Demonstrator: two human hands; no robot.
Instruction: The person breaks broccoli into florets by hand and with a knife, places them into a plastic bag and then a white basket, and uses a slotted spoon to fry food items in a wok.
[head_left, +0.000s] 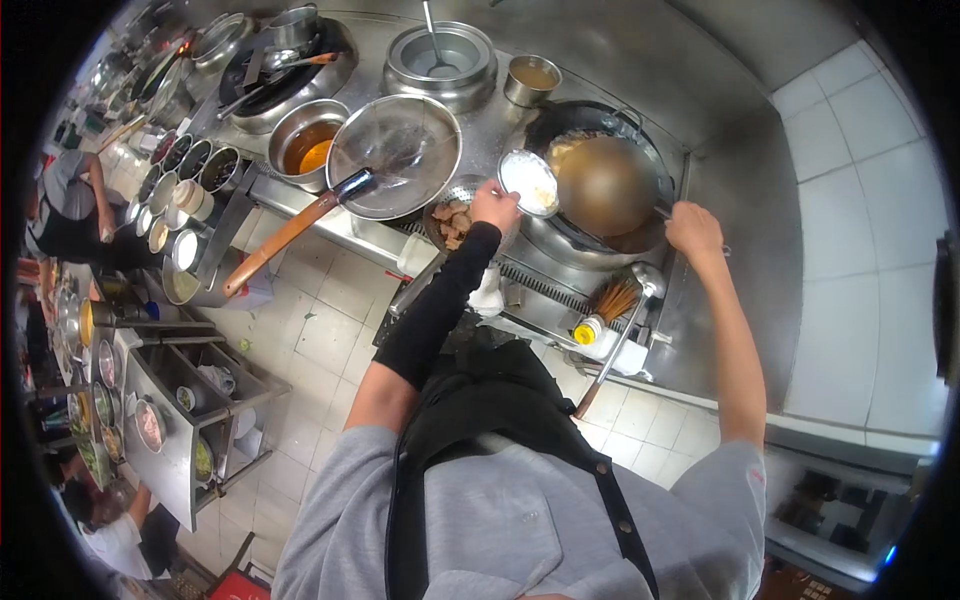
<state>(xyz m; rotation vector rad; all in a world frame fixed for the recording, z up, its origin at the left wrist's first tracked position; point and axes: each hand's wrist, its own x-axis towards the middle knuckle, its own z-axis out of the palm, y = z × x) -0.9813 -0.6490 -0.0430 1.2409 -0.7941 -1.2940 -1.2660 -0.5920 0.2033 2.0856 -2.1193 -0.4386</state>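
Observation:
My left hand (495, 206) grips the rim of a small white dish (529, 184), tilted beside the wok's left edge, with a few pale bits on it. The black wok (547, 124) sits on a round steel burner ring; a round brown patch (607, 187) in it is blurred, so I cannot tell what it is. My right hand (694, 231) is closed around a handle at the wok's right rim; what the handle belongs to is unclear. Below my left wrist, a perforated strainer (480, 184) holds browned meat pieces (452, 222), partly hidden by my forearm.
A wide mesh skimmer (397, 154) with a wooden handle lies beside a pot of amber liquid (300, 142). A steel ladle (649, 279) and a bamboo brush (616, 298) rest at the stove's front edge. Seasoning containers (196, 161) stand left. Other people (71, 202) work farther left.

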